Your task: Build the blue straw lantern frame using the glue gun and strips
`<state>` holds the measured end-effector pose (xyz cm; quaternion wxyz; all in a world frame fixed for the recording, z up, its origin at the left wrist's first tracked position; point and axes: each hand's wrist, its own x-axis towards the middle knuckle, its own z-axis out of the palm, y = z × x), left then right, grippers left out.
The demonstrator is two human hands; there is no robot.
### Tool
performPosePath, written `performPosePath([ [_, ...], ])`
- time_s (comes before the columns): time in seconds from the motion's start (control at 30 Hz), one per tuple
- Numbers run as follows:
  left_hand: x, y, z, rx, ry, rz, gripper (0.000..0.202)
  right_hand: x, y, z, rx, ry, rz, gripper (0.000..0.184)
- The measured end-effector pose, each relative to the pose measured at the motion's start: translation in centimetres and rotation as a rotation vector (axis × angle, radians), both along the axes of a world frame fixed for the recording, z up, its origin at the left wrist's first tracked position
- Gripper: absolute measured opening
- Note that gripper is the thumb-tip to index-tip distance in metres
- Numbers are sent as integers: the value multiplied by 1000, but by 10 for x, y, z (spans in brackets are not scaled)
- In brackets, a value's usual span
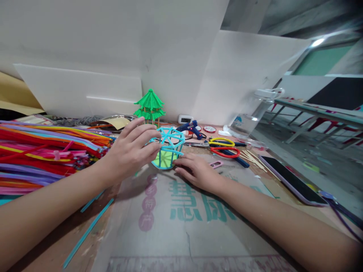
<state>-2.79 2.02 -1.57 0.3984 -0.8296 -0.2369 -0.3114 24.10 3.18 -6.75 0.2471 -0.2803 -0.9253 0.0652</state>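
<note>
A small eight-sided frame of light blue pipe cleaners [168,136] stands upright on a yellow-green base [163,159] in front of me. My left hand [133,145] is at its left side, back toward me, with fingers extended and apart; its thumb is hidden. A loose-looking blue strip [172,152] crosses the frame's near side, close to both hands. My right hand [198,170] rests low on the mat, with fingertips and thumb closed at the frame's lower right edge. Behind stands a green two-tiered pavilion roof [150,102] on thin wooden posts.
Bundles of coloured pipe cleaners [42,151] lie left, and cut blue strips [87,234] lie nearer. Beyond my right hand are a glue gun [188,127], scissors [225,147], a pink cutter [216,164] and wooden sticks [252,158]. A phone [290,179] and water bottle [251,113] stand right.
</note>
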Motion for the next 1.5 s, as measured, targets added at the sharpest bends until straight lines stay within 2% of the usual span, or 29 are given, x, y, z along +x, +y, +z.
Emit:
performPosePath([
  [0.27, 1, -3, 2, -27, -10, -26, 9, 1, 0, 2, 68, 121, -70, 16],
  [0.37, 1, -2, 2, -64, -54, -43, 7, 3, -3, 10, 79, 143, -102, 20],
  [0.43, 1, -1, 1, -82, -72, -52, 6, 5, -8, 26, 23, 112, -156, 22],
  [0.53, -1, 2, -3, -103, -88, -59, 5, 12, -20, 64, -154, 18, -251, 23],
  [0.63, -1, 5, -6, -116, -96, -60, 5, 22, -31, 99, -246, -83, -290, 26],
  [0.73, -1, 5, -6, -127, -95, -54, 6, 31, -35, 112, -243, -130, -320, 30],
  [0.87, 0, 3, -6, -144, -116, -63, 7, 30, -31, 96, -151, -85, -326, 28],
  [1.0, -1, 3, -6, -155, -116, -72, 13, 14, -28, 77, 243, -86, -177, 29],
  [1.07, -2, 3, -6, -167, -115, -79, 17, 4, -26, 72, 369, -116, -136, 33],
  [1.2, -1, 1, -5, -163, -113, -79, 17, -9, -16, 66, 414, -148, -160, 23],
  [1.37, 1, 1, -5, -133, -107, -60, 13, -9, -7, 56, 443, -127, -183, 27],
  [1.5, 1, 2, -4, -110, -97, -61, 12, -5, -10, 50, 467, -124, -131, 25],
])
